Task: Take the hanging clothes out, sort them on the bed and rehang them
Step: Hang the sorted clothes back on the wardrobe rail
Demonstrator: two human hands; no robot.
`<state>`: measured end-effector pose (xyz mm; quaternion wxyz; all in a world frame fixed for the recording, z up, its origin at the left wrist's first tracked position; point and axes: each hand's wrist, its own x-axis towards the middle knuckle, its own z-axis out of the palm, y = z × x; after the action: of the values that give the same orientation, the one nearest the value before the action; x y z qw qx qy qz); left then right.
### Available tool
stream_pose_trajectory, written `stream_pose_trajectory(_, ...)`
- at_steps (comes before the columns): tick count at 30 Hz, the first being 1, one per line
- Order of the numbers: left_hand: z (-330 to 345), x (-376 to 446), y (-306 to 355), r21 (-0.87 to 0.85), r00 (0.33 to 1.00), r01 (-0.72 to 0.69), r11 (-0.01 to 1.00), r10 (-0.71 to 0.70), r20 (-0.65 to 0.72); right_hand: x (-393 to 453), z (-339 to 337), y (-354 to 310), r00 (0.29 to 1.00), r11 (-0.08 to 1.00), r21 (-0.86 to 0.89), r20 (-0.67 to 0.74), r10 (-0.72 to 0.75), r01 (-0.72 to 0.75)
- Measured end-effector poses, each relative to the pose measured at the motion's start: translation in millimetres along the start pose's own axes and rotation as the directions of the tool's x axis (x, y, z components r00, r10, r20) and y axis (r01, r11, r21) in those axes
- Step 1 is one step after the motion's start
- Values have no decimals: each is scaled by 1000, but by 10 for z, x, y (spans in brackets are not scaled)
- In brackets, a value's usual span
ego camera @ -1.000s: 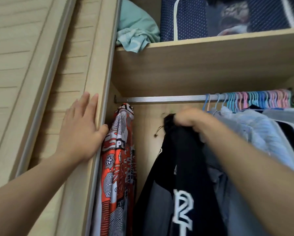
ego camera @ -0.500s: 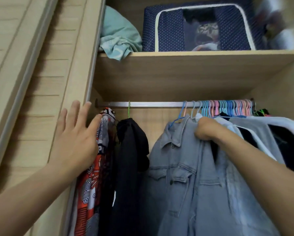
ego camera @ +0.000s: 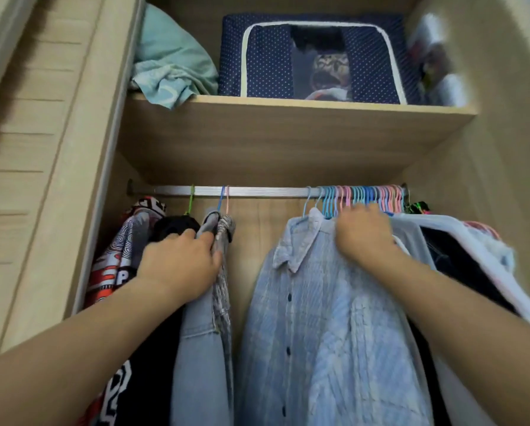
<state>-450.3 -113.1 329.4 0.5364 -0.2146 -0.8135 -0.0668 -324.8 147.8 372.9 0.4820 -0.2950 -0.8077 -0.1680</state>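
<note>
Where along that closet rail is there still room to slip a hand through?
A bare gap on the rail lies between the denim jacket under the left hand and the light blue shirt under the right hand. Right of that, the hangers bunch tightly.

The right hand (ego camera: 363, 233) is motion-blurred, and its fingertips are buried among the clothes behind the pale blue shirt (ego camera: 325, 318), so its grip cannot be told. The left hand (ego camera: 180, 265) covers the shoulders of the denim jacket (ego camera: 200, 358) and the black garment (ego camera: 153, 379). All the hanging clothes run off the bottom edge. The items (ego camera: 436, 59) at the right end of the upper shelf are too smeared to name. What lies behind the window of the navy dotted storage box (ego camera: 316, 56) is unclear. The packed hangers (ego camera: 362, 199) blur together.
</note>
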Motion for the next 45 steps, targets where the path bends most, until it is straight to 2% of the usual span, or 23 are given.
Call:
stream_pose_trajectory(2, -28, 115, -4, 80, 1000, 25, 996, -25, -8, 61, -19, 173, 982, 992, 108, 185, 51, -72)
stream_pose_trajectory(3, -49, 172, -59, 83, 998, 60, 995, -62, 21, 97, -37, 171, 974, 982, 169, 220, 50, -88)
stream_pose_trajectory(5, -53, 238, -239, 41, 990, 103, 994, -106, 88, 121, -103, -4, 978, 961, 262, 206, 34, -89)
stream_pose_trajectory(9, 31, 188, -554, -103, 976, 48, 994, -25, 215, 21, -247, -981, 973, 873, 487, 201, -110, -2)
stream_pose_trajectory(12, 55, 169, -565, -281, 980, 52, 958, 5, 197, -79, -317, -1854, 972, 773, 626, 104, -211, 101)
stream_pose_trajectory(14, 81, 181, -554, -342, 983, 94, 935, -32, 181, -125, -373, -2014, 963, 721, 682, 90, -252, 125)
stream_pose_trajectory(16, 65, 143, -488, -303, 973, 164, 939, -103, 207, -136, -393, -1759, 937, 694, 708, 136, -321, 135)
stream_pose_trajectory(17, 42, 121, -427, -258, 970, 196, 946, -147, 196, -149, -370, -1508, 929, 728, 667, 151, -339, 157)
stream_pose_trajectory(18, -5, 87, -331, -202, 971, 222, 954, -196, 139, -144, -326, -1208, 944, 802, 571, 134, -301, 175)
stream_pose_trajectory(19, -62, 54, -202, -157, 976, 220, 963, -217, 34, -101, -287, -873, 975, 894, 415, 59, -215, 172)
stream_pose_trajectory(21, -154, 40, 105, -89, 980, 67, 994, -83, -182, 8, -232, -106, 998, 998, 56, -41, -39, 41)
stream_pose_trajectory(22, -182, 64, 265, -46, 981, -24, 999, 14, -193, 49, -226, 236, 999, 998, -34, 9, 46, -45)
stream_pose_trajectory(23, -179, 102, 399, -5, 988, -86, 996, 84, -131, 62, -241, 523, 989, 992, -51, 88, 117, -113)
stream_pose_trajectory(25, -113, 184, 602, 41, 994, -78, 996, 75, 74, 71, -229, 803, 969, 990, -45, 202, 140, -133)
stream_pose_trajectory(27, -60, 236, 672, 89, 977, -16, 996, -3, 215, 41, -211, 812, 984, 993, -83, 153, 90, -78)
stream_pose_trajectory(28, -55, 242, 659, 104, 973, 2, 995, -26, 229, 20, -206, 768, 991, 995, -87, 122, 55, -45)
stream_pose_trajectory(29, -50, 240, 631, 113, 975, 13, 993, -38, 217, 15, -217, 709, 993, 999, -50, 115, 15, -10)
stream_pose_trajectory(31, -49, 224, 538, 110, 983, 24, 994, -43, 179, 20, -281, 583, 980, 983, 180, 198, -22, -14)
stream_pose_trajectory(33, -43, 182, 446, 71, 989, 21, 997, -31, 142, 55, -343, 468, 937, 877, 459, 349, -31, -142)
stream_pose_trajectory(34, -38, 151, 407, 50, 991, 12, 999, -18, 131, 82, -352, 390, 918, 842, 506, 395, -32, -189)
stream_pose_trajectory(39, -125, 62, 205, -26, 993, -19, 999, 22, 118, 92, -375, -380, 918, 860, 493, 388, -83, -130)
stream_pose_trajectory(42, -159, 68, 117, -66, 989, -16, 998, 25, 147, 119, -378, -1064, 917, 760, 645, 346, -197, -80)
stream_pose_trajectory(45, -88, 124, 10, -41, 989, 15, 999, -9, 151, 68, -426, -1528, 933, 718, 696, 271, -236, -21)
